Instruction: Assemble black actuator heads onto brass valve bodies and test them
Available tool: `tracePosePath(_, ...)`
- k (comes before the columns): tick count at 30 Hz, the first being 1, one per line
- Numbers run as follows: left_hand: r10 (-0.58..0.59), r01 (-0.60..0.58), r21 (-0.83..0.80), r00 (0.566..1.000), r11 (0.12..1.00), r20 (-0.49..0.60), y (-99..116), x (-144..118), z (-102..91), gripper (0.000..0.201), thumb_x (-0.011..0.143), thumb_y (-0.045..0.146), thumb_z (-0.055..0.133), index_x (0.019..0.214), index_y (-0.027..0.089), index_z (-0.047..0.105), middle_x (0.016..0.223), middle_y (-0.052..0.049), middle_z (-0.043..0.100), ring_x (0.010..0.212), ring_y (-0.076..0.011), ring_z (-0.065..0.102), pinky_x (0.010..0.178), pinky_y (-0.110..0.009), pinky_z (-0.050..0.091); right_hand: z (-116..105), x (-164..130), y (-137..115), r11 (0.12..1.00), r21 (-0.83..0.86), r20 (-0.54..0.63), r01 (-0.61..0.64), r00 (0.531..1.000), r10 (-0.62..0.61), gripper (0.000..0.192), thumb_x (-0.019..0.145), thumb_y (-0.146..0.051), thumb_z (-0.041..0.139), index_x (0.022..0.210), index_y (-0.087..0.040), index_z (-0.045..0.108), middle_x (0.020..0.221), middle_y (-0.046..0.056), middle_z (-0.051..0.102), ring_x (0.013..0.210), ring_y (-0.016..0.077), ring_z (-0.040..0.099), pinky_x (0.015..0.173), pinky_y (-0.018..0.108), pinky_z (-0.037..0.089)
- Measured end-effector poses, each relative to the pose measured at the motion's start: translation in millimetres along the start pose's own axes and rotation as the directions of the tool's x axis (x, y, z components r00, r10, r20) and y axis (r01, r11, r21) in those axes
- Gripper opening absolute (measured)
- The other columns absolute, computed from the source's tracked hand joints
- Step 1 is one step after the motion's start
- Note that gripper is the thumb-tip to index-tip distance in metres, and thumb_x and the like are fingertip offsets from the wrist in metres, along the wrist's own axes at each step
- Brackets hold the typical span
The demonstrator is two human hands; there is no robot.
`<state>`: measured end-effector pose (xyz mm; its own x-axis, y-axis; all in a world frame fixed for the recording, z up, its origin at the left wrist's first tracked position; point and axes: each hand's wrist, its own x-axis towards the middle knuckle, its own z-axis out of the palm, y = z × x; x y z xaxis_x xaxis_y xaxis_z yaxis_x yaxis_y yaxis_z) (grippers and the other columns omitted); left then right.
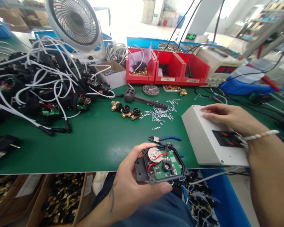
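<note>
My left hand (130,186) holds a black housing (162,165) over the table's front edge; a green circuit board, a round metal disc and red wires sit inside it. A white cable runs from the housing to the right. My right hand (229,116) lies flat, fingers together, on top of a white box (203,138) with a black panel, at the right of the green table (97,142). A beaded bracelet is on that wrist. Blue-handled pliers (164,138) lie just beyond the housing.
A heap of black units with white cables (38,82) fills the left. Brass fittings (126,111), a black-handled tool (142,98) and wire clips (159,113) lie mid-table. Red bins (172,67), a fan (75,25) and a meter (222,67) stand behind. Boxes of parts sit below the edge.
</note>
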<state>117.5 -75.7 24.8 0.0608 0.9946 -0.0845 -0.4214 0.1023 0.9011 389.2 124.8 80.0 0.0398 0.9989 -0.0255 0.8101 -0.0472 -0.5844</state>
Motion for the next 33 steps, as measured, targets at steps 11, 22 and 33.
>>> tracePosePath(11,-0.226,0.209,-0.322,0.974,0.923,-0.017,-16.8,10.0,6.8,0.054,0.083,0.054,0.071,0.12,0.014,0.068,0.115,-0.015,0.073,0.093,-0.026,0.073,0.075,-0.033,0.061,7.7,-1.9,5.9,1.0,0.017,-0.067,0.022,0.998,-0.021,0.025,0.086,-0.025,0.068,0.102,-0.006,0.074,0.083,0.007,0.07,0.07,0.0083,0.055,0.072,0.027,0.042)
tracePosePath(22,-0.164,0.141,-0.268,0.984,0.953,-0.065,-12.9,9.4,8.3,0.048,0.084,0.054,0.071,0.11,0.013,0.072,0.099,-0.012,0.077,0.084,-0.0219,0.074,0.074,-0.028,0.059,9.5,-0.9,6.7,0.998,-0.046,-0.08,0.042,0.996,-0.046,0.03,0.09,-0.032,0.064,0.102,-0.006,0.074,0.083,0.006,0.07,0.069,0.0084,0.053,0.074,0.027,0.04)
tracePosePath(33,-0.193,0.174,-0.334,0.981,0.927,-0.025,-12.8,9.8,7.4,0.046,0.085,0.051,0.071,0.115,0.015,0.071,0.107,-0.011,0.076,0.088,-0.0221,0.074,0.076,-0.029,0.061,9.6,1.7,13.1,0.997,-0.023,-0.074,0.074,0.994,-0.076,0.031,0.09,-0.034,0.063,0.1,-0.007,0.074,0.082,0.006,0.069,0.069,0.0097,0.054,0.074,0.028,0.041)
